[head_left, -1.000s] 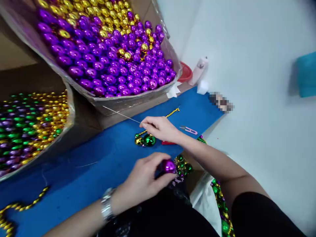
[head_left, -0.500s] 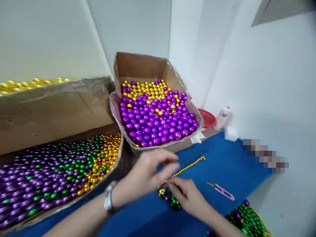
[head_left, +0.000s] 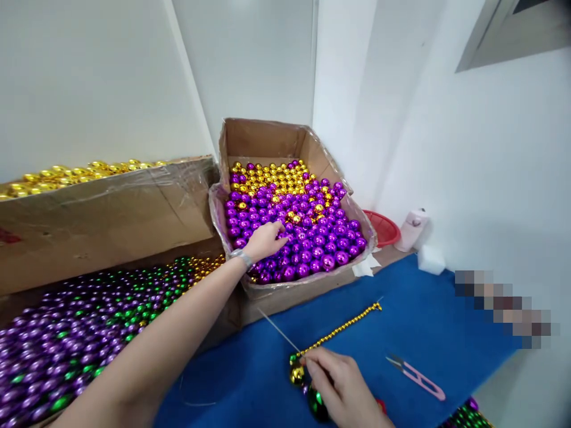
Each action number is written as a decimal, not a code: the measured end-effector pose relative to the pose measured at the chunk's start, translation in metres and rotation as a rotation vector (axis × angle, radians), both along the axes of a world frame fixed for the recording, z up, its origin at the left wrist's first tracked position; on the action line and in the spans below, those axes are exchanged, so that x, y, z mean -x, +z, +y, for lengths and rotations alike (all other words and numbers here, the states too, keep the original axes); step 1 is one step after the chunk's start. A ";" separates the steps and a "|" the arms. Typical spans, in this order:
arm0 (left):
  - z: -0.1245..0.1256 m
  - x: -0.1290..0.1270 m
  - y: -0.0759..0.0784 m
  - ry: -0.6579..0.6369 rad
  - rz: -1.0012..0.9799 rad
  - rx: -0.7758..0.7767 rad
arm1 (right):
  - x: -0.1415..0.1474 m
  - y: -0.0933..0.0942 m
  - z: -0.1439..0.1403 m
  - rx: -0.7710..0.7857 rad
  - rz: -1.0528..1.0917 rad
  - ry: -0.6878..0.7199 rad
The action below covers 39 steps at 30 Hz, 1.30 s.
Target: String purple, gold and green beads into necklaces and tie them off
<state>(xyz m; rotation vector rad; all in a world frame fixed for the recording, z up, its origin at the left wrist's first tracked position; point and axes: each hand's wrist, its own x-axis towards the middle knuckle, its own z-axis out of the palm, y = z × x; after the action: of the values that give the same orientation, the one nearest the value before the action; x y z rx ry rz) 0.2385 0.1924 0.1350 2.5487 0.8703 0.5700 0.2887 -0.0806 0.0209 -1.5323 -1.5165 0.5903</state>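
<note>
Reaching over purple baubles (head_left: pixel 306 256): left hand (head_left: pixel 266 239), thumb and fingers apart. Right hand (head_left: pixel 335 380) is pinching needle-like wire (head_left: pixel 280 331), gold bead strand (head_left: pixel 342 328) lying just beyond; a loosening pinch would be dropping the wire.

Carton walls (head_left: pixel 263 138) surround purple balls (head_left: pixel 328 262), open overhead.

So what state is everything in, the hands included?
Left hand: inside the box, at the purple balls; grip unclear.
Right hand: closed, pinching a thin wire.
Thin wire: held, far end free.
Box: open, well filled.
Gold bead strand: nearly straight on the blue cloth.
Pink-handled snips: lying on the cloth, unheld.
Green ball: partly hidden by the right hand.
</note>
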 end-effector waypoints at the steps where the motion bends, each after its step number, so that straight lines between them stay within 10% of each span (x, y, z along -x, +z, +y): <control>1: -0.008 0.012 0.004 -0.020 -0.047 0.046 | 0.000 0.002 -0.002 -0.015 0.017 -0.020; 7: -0.071 0.104 -0.003 -0.078 -0.720 0.951 | 0.004 0.004 -0.004 -0.134 0.035 -0.042; 11: -0.100 0.143 -0.023 0.052 -0.927 1.205 | 0.011 0.001 0.000 -0.191 -0.044 0.009; 21: -0.112 0.173 -0.039 0.128 -0.952 1.235 | 0.027 0.000 0.003 -0.201 -0.178 0.077; 29: -0.134 0.175 -0.038 0.081 -0.679 0.871 | 0.031 -0.009 0.006 -0.271 -0.323 0.072; 39: -0.147 0.180 -0.056 0.098 -0.827 1.038 | 0.034 -0.017 0.003 -0.210 -0.224 0.130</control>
<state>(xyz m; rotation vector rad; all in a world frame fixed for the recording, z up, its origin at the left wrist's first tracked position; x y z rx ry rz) 0.0583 0.0454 0.0785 1.1799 0.6890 0.8189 0.2546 -0.0778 0.0035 -1.3799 -1.7983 0.3272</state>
